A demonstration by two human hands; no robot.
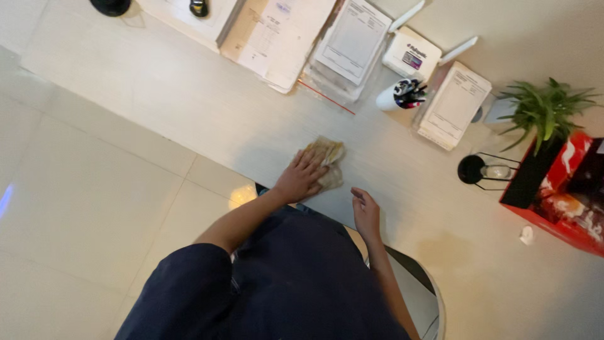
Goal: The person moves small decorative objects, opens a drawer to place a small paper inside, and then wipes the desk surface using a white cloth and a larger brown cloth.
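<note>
A: Near first. Bottom centre of the frame?

B: Person's dark blue top, both bare forearms reaching up toward the pale desk. Edge of a round seat at lower right, glossy floor tiles on the left.

A: Left hand?

B: Left hand, centre of the frame, lies flat with fingers spread, palm pressing down on a crumpled tan cloth. Not a grip, just pressing. Cloth sticks out past the fingertips, flat on the desk near its front edge.

A: Right hand?

B: Right hand, just right of and below the left, near the desk edge. Loosely open, fingers slightly curled, holding nothing. Close to the cloth but apart from it.

A: Further back?

B: Right side: small black lamp-like stand, red box at the right edge, green potted plant above it, small white crumpled scrap below. Upper centre: white pen cup, a white boxy device with antennas, stacks of paper forms and another stack right of the cup. Top left: black round object, cut off by the frame.
</note>
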